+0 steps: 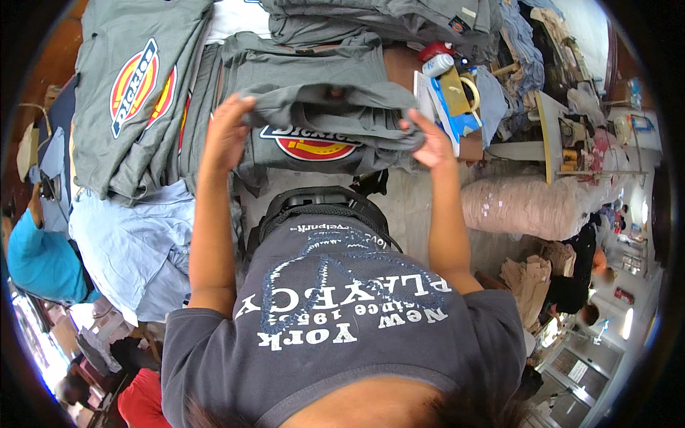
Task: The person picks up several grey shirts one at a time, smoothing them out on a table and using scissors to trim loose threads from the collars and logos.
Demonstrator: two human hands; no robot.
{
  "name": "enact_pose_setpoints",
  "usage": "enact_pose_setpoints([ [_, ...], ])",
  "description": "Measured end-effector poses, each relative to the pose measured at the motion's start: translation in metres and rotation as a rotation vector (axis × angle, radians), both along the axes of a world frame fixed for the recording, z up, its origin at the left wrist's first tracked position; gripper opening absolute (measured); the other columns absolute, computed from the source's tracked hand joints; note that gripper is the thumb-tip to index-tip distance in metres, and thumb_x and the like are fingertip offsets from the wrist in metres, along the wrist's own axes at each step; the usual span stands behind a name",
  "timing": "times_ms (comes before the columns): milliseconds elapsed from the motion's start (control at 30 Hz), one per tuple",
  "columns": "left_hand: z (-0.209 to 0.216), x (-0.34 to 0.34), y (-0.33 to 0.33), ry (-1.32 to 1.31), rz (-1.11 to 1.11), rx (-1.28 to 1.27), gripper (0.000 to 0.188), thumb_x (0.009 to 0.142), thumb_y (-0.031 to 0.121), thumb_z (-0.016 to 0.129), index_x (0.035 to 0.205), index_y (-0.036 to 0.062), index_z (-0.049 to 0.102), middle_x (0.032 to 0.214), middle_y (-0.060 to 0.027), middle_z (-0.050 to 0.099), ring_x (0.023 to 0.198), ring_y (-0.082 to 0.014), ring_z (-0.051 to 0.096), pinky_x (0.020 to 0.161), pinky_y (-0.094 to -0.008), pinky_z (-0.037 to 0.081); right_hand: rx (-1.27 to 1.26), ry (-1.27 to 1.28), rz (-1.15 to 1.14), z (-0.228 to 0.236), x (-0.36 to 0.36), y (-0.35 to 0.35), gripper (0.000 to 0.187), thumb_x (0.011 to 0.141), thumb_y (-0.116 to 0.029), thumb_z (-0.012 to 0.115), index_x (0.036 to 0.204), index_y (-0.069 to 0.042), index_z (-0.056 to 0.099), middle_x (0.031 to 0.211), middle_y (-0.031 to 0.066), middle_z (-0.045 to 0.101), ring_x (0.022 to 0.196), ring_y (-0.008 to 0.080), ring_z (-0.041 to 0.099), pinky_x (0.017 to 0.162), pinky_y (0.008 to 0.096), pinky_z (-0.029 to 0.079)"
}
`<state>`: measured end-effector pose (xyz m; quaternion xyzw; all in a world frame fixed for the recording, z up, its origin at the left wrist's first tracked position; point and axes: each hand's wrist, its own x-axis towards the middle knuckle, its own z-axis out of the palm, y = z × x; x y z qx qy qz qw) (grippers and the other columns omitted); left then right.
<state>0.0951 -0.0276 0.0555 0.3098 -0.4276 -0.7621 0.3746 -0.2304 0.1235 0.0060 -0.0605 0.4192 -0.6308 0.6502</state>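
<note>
Brown desk (pixel 401 65), grey printed shirts (pixel 139 153) piled left, grey shirt (pixel 307 63) laid flat centre, grey garments (pixel 385 20) stacked behind, blue-and-white packet (pixel 467 128) right.

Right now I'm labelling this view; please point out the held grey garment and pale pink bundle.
Held grey garment (pixel 335 125), head view: fabric near its middle.
Pale pink bundle (pixel 524 207), head view: middle of its side.

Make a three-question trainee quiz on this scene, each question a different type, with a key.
1. True or false: the left hand and the right hand both hold the same grey cloth garment.
2. What lies just left of the left forearm?
A) a green glass bottle
B) a heap of pale-blue cloth
C) a yellow plastic crate
3. Fill in: the large, rounded, pinkish bundle lies to the person's ____.

Key: 1. True; 2. B; 3. right
</note>
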Motion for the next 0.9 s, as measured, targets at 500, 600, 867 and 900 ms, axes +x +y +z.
enact_pose_setpoints([
  [500, -0.021, 0.052, 0.035, -0.109, 0.104, 0.308, 0.017, 0.079, 0.012, 0.055, 0.091, 0.0019, 0.049, 0.084, -0.0043, 0.057, 0.076, -0.0116, 0.055, 0.070, -0.0255, 0.044, 0.146, 0.407, -0.056, 0.023, 0.024, 0.087, 0.022, 0.080, -0.014, 0.055, 0.098, -0.003, 0.053, 0.087, 0.0031, 0.059, 0.078, 0.0131, 0.057, 0.073, 0.0274, 0.043],
  [600, -0.029, 0.045, 0.046, -0.268, 0.252, 0.122, 0.024, 0.077, 0.010, 0.058, 0.095, 0.0003, 0.046, 0.085, -0.0066, 0.056, 0.076, -0.0134, 0.055, 0.069, -0.0261, 0.044, -0.073, 0.186, -0.189, 0.027, 0.054, 0.072, 0.018, 0.079, -0.010, 0.055, 0.096, -0.003, 0.054, 0.087, 0.0038, 0.060, 0.080, 0.0124, 0.057, 0.074, 0.0265, 0.043],
  [867, 0.014, -0.017, 0.092, -0.954, 0.137, -0.555, 0.055, 0.068, 0.017, 0.069, 0.103, -0.0003, 0.032, 0.052, -0.0093, 0.044, 0.044, -0.0196, 0.042, 0.045, -0.0305, 0.036, -0.124, 0.300, -0.013, 0.060, 0.109, 0.054, 0.018, 0.080, -0.006, 0.054, 0.096, 0.001, 0.054, 0.087, 0.0055, 0.060, 0.076, 0.0088, 0.056, 0.070, 0.0202, 0.043],
  [900, 0.014, -0.022, 0.096, -0.861, 0.156, -0.535, 0.054, 0.067, 0.017, 0.070, 0.103, 0.0007, 0.032, 0.051, -0.0066, 0.041, 0.044, -0.0147, 0.036, 0.044, -0.0276, 0.033, -0.144, 0.337, 0.015, 0.057, 0.112, 0.053, 0.018, 0.081, -0.005, 0.052, 0.097, 0.002, 0.054, 0.087, 0.0050, 0.060, 0.076, 0.0076, 0.055, 0.069, 0.0198, 0.043],
])
